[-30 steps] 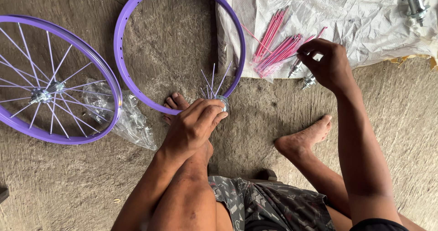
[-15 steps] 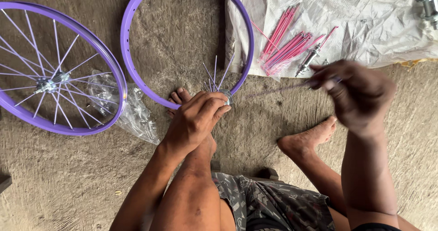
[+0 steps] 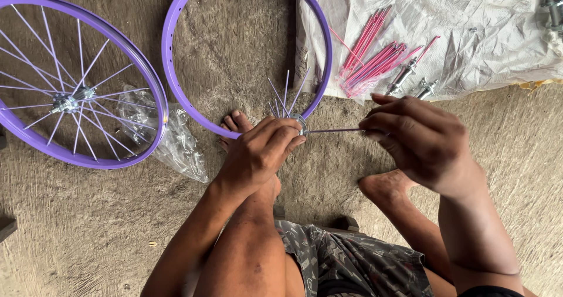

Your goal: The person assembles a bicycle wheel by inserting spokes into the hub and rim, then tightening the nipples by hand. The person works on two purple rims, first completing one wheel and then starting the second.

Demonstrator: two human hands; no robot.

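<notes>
My left hand (image 3: 258, 153) is closed around the hub (image 3: 298, 123), holding it low over my knee, just inside the near edge of the bare purple rim (image 3: 170, 56). Several purple spokes (image 3: 285, 94) already stand up from the hub flange. My right hand (image 3: 419, 141) pinches one more spoke (image 3: 334, 131) at its outer end; it lies level, and its inner tip is at the flange.

Risks noted:
- The pinch is far from the tip, so the thin spoke may flex and miss the flange hole.
- The hub rests only in my fist; a twist of the wrist may tip the loose spokes out.
- Those fanned spokes stand close to the rim and may snag it.
- The pink spokes (image 3: 372, 62) on the white sheet (image 3: 481, 27) lie well apart, needing a reach.
</notes>
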